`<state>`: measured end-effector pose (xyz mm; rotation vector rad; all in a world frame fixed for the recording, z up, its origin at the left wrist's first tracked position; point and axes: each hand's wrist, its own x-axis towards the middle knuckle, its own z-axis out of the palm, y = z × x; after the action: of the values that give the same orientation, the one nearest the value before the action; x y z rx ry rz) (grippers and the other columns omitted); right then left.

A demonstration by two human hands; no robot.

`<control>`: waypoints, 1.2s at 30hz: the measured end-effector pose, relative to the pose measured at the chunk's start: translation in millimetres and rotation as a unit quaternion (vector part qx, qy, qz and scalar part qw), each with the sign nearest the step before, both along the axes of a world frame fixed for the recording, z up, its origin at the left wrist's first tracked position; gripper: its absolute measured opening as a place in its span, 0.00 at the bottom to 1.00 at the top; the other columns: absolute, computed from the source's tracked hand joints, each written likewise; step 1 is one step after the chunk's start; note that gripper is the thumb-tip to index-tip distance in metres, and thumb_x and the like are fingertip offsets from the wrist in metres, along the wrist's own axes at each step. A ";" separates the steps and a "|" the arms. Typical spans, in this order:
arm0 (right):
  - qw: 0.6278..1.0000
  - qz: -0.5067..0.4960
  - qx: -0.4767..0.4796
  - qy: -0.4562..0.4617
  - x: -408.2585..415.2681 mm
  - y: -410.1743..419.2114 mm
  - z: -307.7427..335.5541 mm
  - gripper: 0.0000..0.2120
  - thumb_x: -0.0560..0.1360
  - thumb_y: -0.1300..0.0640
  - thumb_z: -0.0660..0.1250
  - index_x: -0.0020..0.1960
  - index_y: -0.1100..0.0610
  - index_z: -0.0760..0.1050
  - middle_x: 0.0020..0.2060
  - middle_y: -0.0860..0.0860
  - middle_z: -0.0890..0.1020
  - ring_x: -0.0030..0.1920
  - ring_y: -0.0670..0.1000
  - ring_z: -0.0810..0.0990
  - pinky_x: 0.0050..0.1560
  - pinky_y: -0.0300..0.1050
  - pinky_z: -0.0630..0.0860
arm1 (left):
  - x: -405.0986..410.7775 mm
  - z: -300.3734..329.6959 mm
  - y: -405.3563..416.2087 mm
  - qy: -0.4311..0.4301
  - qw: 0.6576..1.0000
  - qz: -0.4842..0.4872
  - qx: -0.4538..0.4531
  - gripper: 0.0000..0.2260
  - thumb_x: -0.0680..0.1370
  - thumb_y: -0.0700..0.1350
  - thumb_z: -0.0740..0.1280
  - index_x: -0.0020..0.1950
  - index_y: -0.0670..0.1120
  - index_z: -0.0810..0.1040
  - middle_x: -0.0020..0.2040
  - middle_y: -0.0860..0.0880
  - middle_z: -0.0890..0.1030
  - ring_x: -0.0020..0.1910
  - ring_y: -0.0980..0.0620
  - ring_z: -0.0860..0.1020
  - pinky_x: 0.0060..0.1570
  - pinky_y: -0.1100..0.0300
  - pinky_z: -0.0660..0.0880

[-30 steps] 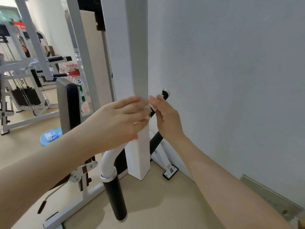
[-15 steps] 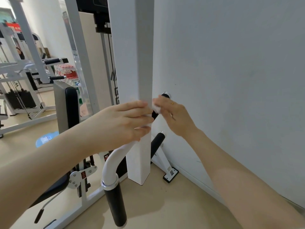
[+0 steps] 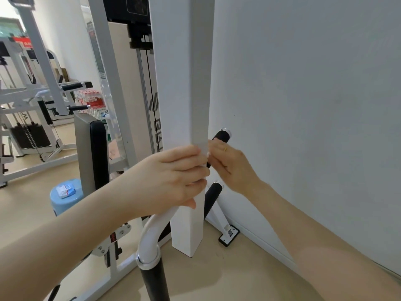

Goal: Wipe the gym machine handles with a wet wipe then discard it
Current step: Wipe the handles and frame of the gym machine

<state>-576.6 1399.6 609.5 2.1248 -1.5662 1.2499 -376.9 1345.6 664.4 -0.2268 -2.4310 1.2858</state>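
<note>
Filling the right half of the view is a plain grey wall [image 3: 303,105], and at twelve o'clock a white square post [image 3: 184,83] of the gym machine runs down to the tan floor [image 3: 217,274]. At nine o'clock other white machines [image 3: 32,101] stand well apart, with a black back pad [image 3: 97,148] nearer in and a blue stool [image 3: 65,196] carrying a small packet [image 3: 65,190] at about eight o'clock. Three black handles show: one at six o'clock on a curved white arm [image 3: 155,279], one just below centre toward five o'clock [image 3: 211,196], and one just right of centre at two o'clock [image 3: 221,135]. The left hand [image 3: 171,179] and the right hand [image 3: 232,166] meet at the centre in front of the post; between their fingertips sits a small white piece, seemingly the wet wipe [image 3: 204,151], hard to separate from the white post behind it. Both hands look to be pinching it, the left with fingers lying flat and the right with fingers drawn together. My reading is that the wipe is being unfolded or shifted between hands, close to the upper handle. No handle is under the wipe now, and nothing shows which are already clean, so wiping may remain; discarding certainly does, and no bin is visible.
</note>
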 end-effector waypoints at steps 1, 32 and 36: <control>0.999 -0.031 0.003 -0.008 -9.5 -4.7 5.1 0.15 0.79 0.56 0.54 0.57 0.61 0.76 0.56 0.57 0.79 0.58 0.54 0.76 0.57 0.43 0.72 | -0.6 0.9 0.8 -0.001 1.000 0.001 -0.005 0.18 0.76 0.56 0.58 0.50 0.46 0.81 0.53 0.49 0.81 0.62 0.47 0.67 0.71 0.53 0.49; 0.653 -0.040 -0.006 -0.757 26.6 -14.4 11.2 0.11 0.78 0.65 0.59 0.57 0.63 0.76 0.55 0.57 0.79 0.50 0.51 0.78 0.55 0.41 0.76 | -2.0 -2.0 -10.2 0.011 1.000 -0.002 0.018 0.19 0.76 0.55 0.54 0.46 0.46 0.81 0.50 0.50 0.82 0.60 0.47 0.67 0.72 0.55 0.46; 0.716 -0.002 -0.003 -0.698 44.8 -3.0 -9.4 0.11 0.78 0.62 0.62 0.56 0.66 0.77 0.50 0.57 0.80 0.50 0.52 0.78 0.63 0.48 0.73 | 0.7 -2.9 -14.4 0.011 1.000 0.003 0.007 0.18 0.76 0.57 0.56 0.45 0.47 0.81 0.50 0.51 0.82 0.61 0.48 0.67 0.73 0.55 0.45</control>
<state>-531.8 1396.7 600.1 0.8536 -1.7868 3.1609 -376.2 1331.1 661.5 -0.2000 -2.4232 1.2683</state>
